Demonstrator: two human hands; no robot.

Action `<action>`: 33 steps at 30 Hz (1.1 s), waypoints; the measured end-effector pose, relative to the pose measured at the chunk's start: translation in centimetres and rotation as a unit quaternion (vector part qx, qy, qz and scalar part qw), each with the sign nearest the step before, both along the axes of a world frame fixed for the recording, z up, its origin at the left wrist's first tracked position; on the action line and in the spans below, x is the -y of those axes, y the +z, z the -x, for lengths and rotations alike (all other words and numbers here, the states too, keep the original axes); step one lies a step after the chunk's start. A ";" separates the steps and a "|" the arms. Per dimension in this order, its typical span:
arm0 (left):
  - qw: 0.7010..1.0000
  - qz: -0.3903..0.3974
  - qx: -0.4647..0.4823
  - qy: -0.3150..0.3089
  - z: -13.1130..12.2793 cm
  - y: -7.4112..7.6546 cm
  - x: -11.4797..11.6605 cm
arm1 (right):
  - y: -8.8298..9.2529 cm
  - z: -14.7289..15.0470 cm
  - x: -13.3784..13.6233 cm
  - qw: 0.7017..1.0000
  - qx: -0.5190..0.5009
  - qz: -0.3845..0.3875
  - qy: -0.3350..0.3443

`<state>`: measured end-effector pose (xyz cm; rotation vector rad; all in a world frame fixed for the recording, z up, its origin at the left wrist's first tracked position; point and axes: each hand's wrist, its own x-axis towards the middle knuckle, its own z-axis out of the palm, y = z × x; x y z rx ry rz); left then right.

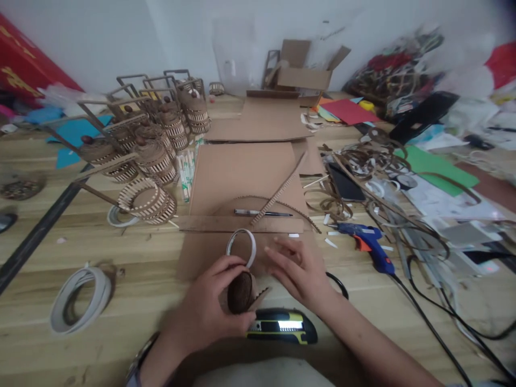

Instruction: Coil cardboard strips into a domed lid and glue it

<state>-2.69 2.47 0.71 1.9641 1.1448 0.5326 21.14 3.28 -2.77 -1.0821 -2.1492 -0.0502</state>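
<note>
In the head view my left hand (213,301) is closed around a small dark brown round piece (241,293), with a short notched strip (260,296) sticking out at its right. My right hand (296,266) is just to the right, its fingers apart and nothing visible between them. Behind the left fingertips a thin white tape ring (253,250) stands on edge on the cardboard. Below the held piece lies a black and yellow utility knife (282,325), close to my left thumb. A pen (262,213) and a long notched corrugated strip (282,185) rest on the cardboard further off.
Several slatted baskets with tall handles (157,156) crowd the back left. White tape rolls (80,301) lie at left. A blue glue gun (368,242) with its cord lies right, near a phone (346,181) and tangled brown strips (374,153). Cardboard sheets (242,166) cover the middle.
</note>
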 end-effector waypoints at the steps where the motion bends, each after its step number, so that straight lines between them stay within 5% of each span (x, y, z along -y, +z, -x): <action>1: 1.000 0.008 0.011 -0.012 -0.2 0.2 0.1 | 0.1 0.1 0.2 1.000 -0.001 0.006 -0.002; 4: 0.998 0.025 0.034 -0.045 -0.5 0.4 0.3 | 0.6 0.2 0.4 0.999 -0.001 0.033 0.007; 12: 0.985 0.083 0.079 -0.126 0.9 -0.2 -0.1 | 1.7 -0.1 -0.3 0.969 -0.095 0.164 0.158; 17: 0.982 0.100 0.092 -0.128 1.3 -1.0 -0.2 | 1.1 0.0 -0.4 0.959 -0.144 0.193 0.153; 21: 0.988 0.084 0.076 -0.109 1.0 -0.8 0.0 | 0.9 0.1 -0.1 0.971 -0.149 0.136 0.127; 26: 0.995 0.038 0.031 -0.083 0.3 -0.2 0.3 | 0.9 0.3 0.6 0.987 -0.137 0.045 0.069; 33: 0.989 -0.144 -0.031 -0.026 -0.8 -0.9 1.2 | 1.5 0.6 0.8 0.986 -0.150 0.064 0.040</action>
